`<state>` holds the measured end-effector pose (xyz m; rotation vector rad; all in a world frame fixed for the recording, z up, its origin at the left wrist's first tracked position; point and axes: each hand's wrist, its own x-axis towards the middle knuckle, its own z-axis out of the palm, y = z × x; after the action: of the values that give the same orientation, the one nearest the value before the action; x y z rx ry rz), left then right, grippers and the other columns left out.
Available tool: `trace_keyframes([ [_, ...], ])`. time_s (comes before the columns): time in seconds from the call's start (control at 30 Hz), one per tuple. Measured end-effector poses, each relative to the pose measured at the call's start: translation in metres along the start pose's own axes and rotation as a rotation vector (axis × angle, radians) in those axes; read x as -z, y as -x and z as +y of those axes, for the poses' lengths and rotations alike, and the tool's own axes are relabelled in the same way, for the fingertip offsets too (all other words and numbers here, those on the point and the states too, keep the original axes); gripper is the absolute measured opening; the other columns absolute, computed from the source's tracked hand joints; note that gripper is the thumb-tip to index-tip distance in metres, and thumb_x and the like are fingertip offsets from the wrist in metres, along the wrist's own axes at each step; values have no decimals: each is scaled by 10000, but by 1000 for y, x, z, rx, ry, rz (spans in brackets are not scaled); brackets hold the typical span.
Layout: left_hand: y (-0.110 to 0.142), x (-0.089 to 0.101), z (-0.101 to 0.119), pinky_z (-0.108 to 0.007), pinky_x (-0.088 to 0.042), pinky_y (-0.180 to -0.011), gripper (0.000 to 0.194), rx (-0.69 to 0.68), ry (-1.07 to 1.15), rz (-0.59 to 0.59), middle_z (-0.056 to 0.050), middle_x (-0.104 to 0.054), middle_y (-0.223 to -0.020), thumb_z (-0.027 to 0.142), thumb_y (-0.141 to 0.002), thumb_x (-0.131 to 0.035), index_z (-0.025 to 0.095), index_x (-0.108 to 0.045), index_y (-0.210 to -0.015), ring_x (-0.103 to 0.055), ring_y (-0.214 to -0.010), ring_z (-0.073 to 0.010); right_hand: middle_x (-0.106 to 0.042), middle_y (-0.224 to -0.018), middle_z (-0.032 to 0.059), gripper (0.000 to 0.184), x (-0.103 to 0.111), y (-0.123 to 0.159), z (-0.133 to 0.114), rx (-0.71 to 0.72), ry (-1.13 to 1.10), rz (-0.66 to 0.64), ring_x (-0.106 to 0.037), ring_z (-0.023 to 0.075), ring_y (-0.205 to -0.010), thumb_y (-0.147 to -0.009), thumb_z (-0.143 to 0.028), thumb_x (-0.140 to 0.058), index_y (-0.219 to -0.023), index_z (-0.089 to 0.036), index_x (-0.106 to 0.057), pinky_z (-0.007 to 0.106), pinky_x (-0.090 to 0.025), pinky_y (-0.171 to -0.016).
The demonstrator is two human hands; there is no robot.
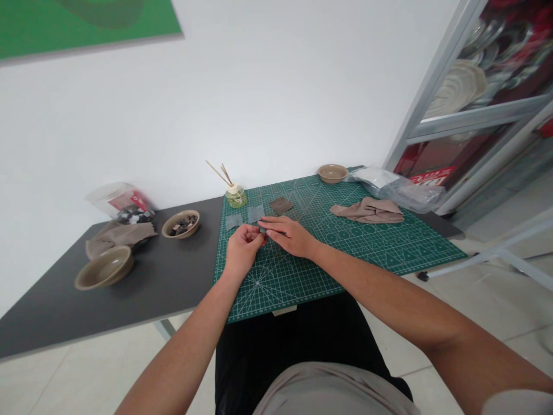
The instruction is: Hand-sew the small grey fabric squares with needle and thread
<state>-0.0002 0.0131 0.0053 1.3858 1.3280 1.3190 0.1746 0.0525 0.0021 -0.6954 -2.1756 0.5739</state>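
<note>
Both hands meet over the green cutting mat, near its far left corner. The left hand and right hand pinch a small dark square piece between fingertips. Just beyond lie two grey squares. The mat's printed grid markings are too small to read.

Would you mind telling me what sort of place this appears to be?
Probably a small craft or hobby workstation indoors: a green gridded cutting mat lies on a dark grey table, with small grey fabric squares beside both hands and a tan bowl of dark pieces nearby.
</note>
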Motion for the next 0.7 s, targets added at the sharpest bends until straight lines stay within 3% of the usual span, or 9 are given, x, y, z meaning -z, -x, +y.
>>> trace_keyframes([
  [0.2, 1, 0, 1, -235, -438, -594, 166, -15, -21, -11, 18, -665, -627, 280, -719, -698, 188, -609, -825, -606, -586, -127, -644, -1273, 96, 341, 2, 0, 1, -37, -95, 49, -581, 215, -1210, -890, -248, -599, -1222, -239, -678, 442, -437, -1064],
  [0.4, 1, -1, 1, -239, -438, -591, 197, -3, -7, -18, 23, -650, -616, 296, -700, -712, 190, -614, -834, -607, -589, -133, -628, -1273, 77, 580, -1, 0, 3, -150, -203, 109, -596, 229, -1147, -794, -214, -682, -1353, -225, -528, 430, -450, -1018],
  [0.57, 1, -2, 0, -238, -429, -582, 192, -11, -37, -4, 28, -630, -604, 313, -713, -717, 193, -606, -814, -597, -582, -132, -651, -963, 22, 350, -1, -3, 7, -283, -298, 109, -618, 169, -844, -813, -284, -674, -1137, -190, -582, 345, -516, -803],
  [0.7, 2, -2, 0, -230, -412, -563, 151, -33, -135, 4, 25, -641, -636, 298, -725, -704, 195, -621, -797, -575, -572, -121, -567, -715, -52, 227, 0, -6, 1, -400, -557, 24, -571, 118, -585, -842, -303, -636, -1022, -207, -534, 268, -503, -578],
])
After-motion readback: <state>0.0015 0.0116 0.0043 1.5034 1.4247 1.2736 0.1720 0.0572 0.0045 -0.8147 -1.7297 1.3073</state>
